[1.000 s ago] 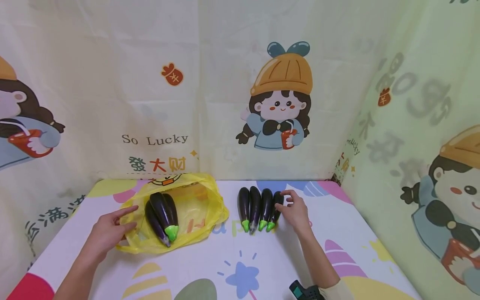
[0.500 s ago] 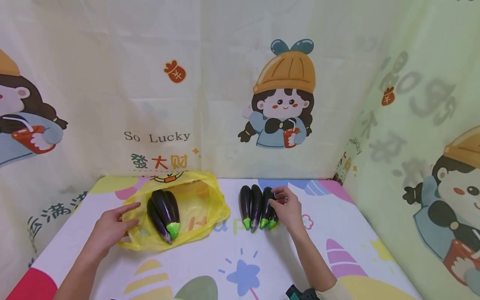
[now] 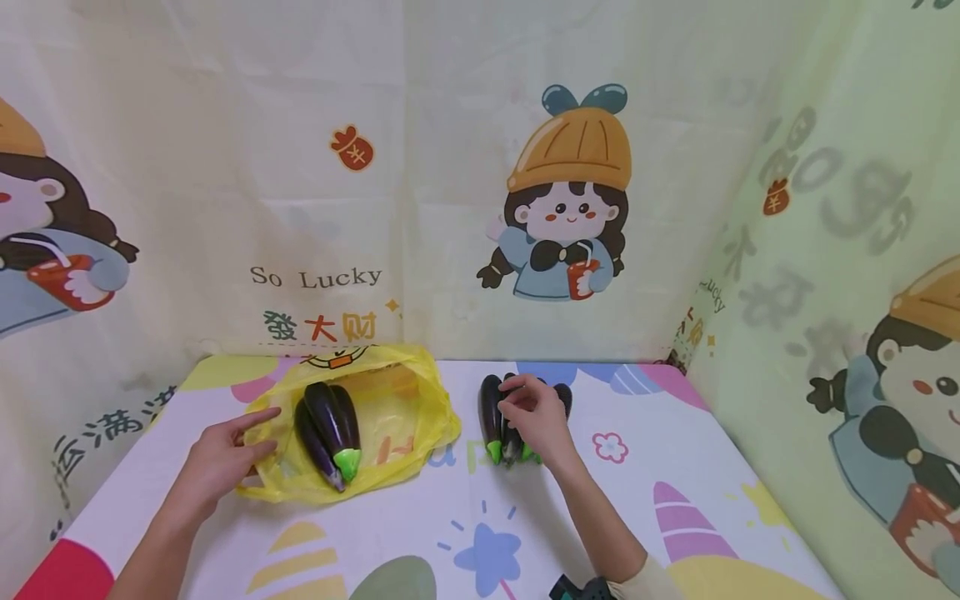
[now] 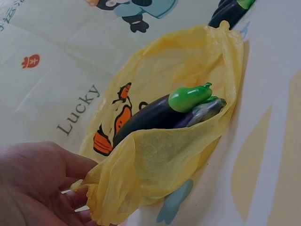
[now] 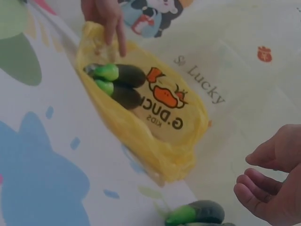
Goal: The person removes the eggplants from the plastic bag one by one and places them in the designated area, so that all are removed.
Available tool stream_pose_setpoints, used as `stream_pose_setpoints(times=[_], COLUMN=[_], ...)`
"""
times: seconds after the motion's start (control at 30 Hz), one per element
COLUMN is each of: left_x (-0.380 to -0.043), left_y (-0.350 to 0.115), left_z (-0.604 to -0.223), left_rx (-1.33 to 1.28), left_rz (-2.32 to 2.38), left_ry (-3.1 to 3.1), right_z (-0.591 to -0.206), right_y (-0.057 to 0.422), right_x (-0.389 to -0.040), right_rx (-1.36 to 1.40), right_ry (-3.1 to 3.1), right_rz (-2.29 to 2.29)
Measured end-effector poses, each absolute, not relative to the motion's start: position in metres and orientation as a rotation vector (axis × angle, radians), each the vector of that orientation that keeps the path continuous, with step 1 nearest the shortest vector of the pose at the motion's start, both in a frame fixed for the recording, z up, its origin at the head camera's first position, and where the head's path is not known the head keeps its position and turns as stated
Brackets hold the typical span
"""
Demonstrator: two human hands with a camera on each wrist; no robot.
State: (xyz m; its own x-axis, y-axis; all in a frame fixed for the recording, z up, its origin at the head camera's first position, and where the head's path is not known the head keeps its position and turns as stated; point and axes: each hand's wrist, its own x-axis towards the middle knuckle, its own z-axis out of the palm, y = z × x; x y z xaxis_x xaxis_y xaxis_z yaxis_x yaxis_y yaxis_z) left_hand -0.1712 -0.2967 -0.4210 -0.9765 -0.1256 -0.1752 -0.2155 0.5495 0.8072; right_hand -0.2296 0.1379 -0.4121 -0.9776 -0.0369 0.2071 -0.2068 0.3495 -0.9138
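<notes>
Right hand (image 3: 543, 418) shifted, cupped; left hand (image 3: 219, 458) touches bag (image 3: 386, 412).

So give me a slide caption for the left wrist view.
Eggplants inside an open yellow bag, the left grip at its edge.

Eggplants (image 3: 341, 421) in the bag (image 3: 390, 400), left of an eggplant row (image 3: 490, 412) on the table (image 3: 412, 533)

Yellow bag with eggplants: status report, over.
Left hand touching edge of yellow bag. Right hand over eggplant row, holding nothing. Bagged eggplants lying inside. No obstacle visible between row and bag.
</notes>
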Motion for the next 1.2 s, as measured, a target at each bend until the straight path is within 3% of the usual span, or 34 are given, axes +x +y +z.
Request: stream_pose_setpoints(times=[1.2], left_x=[-0.169], left_y=[-0.296], left_z=[-0.421], left_rx=[-0.285], left_rz=[1.418], left_ry=[2.698], right_z=[-0.410], right_y=[0.045], right_x=[-0.230], right_rx=[0.672], right_ry=[-2.718], right_rz=[1.735])
